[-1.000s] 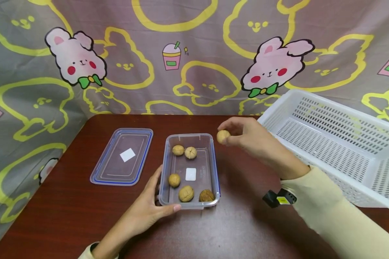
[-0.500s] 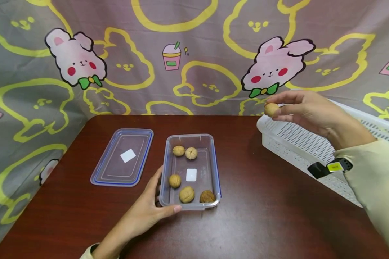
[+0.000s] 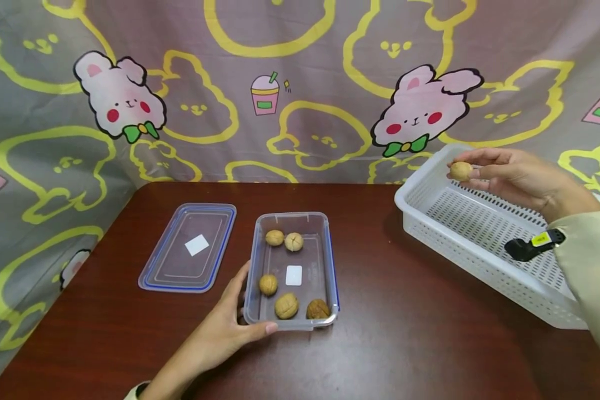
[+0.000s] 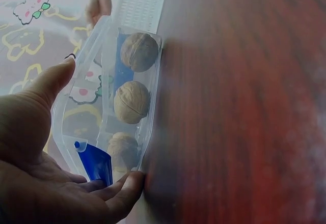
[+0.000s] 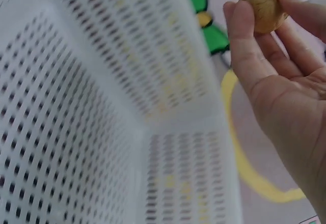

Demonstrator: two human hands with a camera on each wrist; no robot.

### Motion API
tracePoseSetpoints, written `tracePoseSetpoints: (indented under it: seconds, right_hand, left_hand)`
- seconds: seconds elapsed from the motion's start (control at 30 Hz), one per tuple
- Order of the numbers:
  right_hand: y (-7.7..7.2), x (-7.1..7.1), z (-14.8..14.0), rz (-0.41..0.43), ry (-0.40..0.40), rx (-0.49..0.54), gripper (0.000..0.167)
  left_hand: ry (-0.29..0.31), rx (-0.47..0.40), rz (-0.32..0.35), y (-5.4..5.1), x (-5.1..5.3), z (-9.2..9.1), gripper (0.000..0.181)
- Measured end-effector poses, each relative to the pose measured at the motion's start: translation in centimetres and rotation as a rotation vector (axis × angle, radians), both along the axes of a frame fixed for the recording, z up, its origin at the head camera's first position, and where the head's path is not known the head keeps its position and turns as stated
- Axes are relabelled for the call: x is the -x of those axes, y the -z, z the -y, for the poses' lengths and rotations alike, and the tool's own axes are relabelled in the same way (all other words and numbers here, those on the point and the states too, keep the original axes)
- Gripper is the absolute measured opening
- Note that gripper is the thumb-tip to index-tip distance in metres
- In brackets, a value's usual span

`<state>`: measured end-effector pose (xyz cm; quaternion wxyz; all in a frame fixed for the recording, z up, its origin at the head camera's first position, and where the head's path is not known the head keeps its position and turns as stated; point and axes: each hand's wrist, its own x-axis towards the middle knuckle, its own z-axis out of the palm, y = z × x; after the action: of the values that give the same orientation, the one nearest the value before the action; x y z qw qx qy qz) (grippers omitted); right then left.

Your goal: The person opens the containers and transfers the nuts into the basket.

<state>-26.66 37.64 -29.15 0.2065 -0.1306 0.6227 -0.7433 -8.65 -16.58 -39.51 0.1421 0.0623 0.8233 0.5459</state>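
A: ok why's the left hand (image 3: 230, 325) gripping the clear box (image 3: 307, 253) by its corner?

B: prob to steady it (five walnuts (image 3: 286, 306) sit inside). Meanwhile the right hand (image 3: 515, 179) pinches a single walnut (image 3: 460, 171) near the white basket (image 3: 460, 252), likely cuz it's small and round.

No text can be read; the yellow wrist label (image 3: 541, 239) is too small.

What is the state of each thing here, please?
Clear rectangular plastic box: upright, uncovered.
Five round brown walnuts: lying inside it.
Clear blue-edged plastic lid: off, lying flat.
White perforated plastic basket: upright, uncovered.
Round tan walnut: pinched by the right hand.
Left hand: holding the box.
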Motion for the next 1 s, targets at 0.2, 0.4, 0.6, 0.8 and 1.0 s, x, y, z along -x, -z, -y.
tracePoseSetpoints:
  seconds: [0.2, 0.4, 0.6, 0.8, 1.0]
  right_hand:
    - [2.5, 1.1, -1.1, -0.056, -0.073, -0.149, 0.043]
    - [4.3, 1.6, -1.2, -0.109, -0.093, -0.433, 0.04]
    - [5.2, 1.8, -1.2, -0.065, -0.149, -0.513, 0.037]
    - [5.7, 2.2, -0.3, 0.013, -0.197, -0.567, 0.034]
    - [5.8, 2.4, 0.5, 0.076, -0.185, -0.674, 0.038]
  left_hand:
    - [-0.016, 0.0, 0.01, 0.1, -0.1, -0.1, 0.12]
    - [0.0, 0.018, -0.023, 0.0, -0.2, 0.1, 0.119]
    - [-0.017, 0.033, -0.016, 0.0, -0.1, -0.1, 0.12]
    - [-0.028, 0.049, 0.017, -0.1, -0.2, -0.3, 0.121]
    - [-0.037, 0.056, 0.02, -0.2, -0.1, -0.4, 0.122]
